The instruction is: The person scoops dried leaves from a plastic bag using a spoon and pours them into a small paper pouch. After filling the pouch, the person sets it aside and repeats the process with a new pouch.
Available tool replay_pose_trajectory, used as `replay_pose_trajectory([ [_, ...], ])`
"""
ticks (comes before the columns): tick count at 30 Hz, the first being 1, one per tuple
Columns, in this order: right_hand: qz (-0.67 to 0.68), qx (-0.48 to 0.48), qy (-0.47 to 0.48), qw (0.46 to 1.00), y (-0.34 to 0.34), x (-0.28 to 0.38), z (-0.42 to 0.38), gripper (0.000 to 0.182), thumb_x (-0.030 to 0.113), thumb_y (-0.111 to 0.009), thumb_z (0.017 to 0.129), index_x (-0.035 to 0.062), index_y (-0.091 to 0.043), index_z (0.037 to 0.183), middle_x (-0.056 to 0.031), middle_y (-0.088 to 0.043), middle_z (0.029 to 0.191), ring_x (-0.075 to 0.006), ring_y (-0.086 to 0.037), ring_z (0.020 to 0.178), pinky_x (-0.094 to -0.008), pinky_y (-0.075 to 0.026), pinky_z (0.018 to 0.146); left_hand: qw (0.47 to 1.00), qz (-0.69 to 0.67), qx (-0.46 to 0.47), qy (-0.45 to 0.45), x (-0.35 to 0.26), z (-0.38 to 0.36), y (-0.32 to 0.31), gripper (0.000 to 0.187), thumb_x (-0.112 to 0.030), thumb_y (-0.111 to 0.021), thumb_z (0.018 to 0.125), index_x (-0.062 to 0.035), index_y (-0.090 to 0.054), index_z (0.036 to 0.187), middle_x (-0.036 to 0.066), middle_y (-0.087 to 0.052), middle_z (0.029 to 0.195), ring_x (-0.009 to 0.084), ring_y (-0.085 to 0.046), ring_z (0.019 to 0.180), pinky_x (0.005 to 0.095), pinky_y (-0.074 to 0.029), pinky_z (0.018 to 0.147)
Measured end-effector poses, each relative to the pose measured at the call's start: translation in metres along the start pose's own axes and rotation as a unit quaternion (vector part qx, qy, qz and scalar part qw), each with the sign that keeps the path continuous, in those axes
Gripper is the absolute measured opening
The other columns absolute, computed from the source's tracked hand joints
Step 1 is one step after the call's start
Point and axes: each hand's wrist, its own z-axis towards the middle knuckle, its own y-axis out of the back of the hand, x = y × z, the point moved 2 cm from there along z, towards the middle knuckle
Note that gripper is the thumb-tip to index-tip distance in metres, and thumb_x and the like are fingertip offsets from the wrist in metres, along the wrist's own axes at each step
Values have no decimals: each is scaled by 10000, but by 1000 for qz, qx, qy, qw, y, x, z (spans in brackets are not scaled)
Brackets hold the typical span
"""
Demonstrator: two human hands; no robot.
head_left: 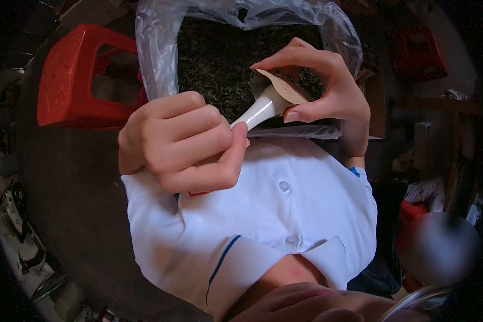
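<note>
My left hand (190,142) is closed around the narrow handle of a white, glossy spoon (256,112). The wide end of the spoon sits in the mouth of a small brown paper packet (287,88), hiding whatever it carries. My right hand (327,75) grips that packet, with its thumb at the near side and fingertips at the far edge. Below both hands, a box lined with a clear plastic bag (158,51) holds dark, dried leaves (214,70) that look like loose tea.
To the left of the lined box stands a red plastic stool (70,80). Another red plastic item (417,51) is at the far right. Cardboard (374,104) shows beside the box's right side. Assorted dim items line the left edge of the floor.
</note>
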Motion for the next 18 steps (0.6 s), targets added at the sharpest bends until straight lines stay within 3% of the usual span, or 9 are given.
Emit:
replay_pose_trajectory([
  [4,-12,-12,33,999,1,0,2,796,477,-831,539,-10,-662,1145,-117,-672,1003,-198,-587,882,-326,-439,805,999,35,7,19,-5,6,11,205,-33,-725,709,2,-562,829,38,-539,568,113,-401,448,260,-300,427],
  [7,151,-58,-54,985,-4,4,-1,859,510,-843,497,-30,-654,1138,-120,-671,987,-193,-594,844,-301,-438,773,999,37,6,26,-5,8,15,209,-38,-724,702,3,-560,826,35,-532,558,114,-395,443,259,-291,432],
  [10,156,-52,-80,983,-7,13,-3,889,513,-848,450,-45,-660,1116,-129,-678,978,-188,-597,821,-291,-437,739,999,19,-30,17,-4,7,13,216,-34,-726,690,8,-559,821,33,-534,562,116,-390,441,256,-272,431],
  [18,74,-50,47,995,-18,12,7,744,428,-835,527,-50,-681,1075,-106,-659,863,-172,-549,731,-291,-407,644,997,-74,-9,-25,18,7,11,243,-25,-734,662,31,-577,839,49,-523,582,129,-381,449,271,-253,430],
])
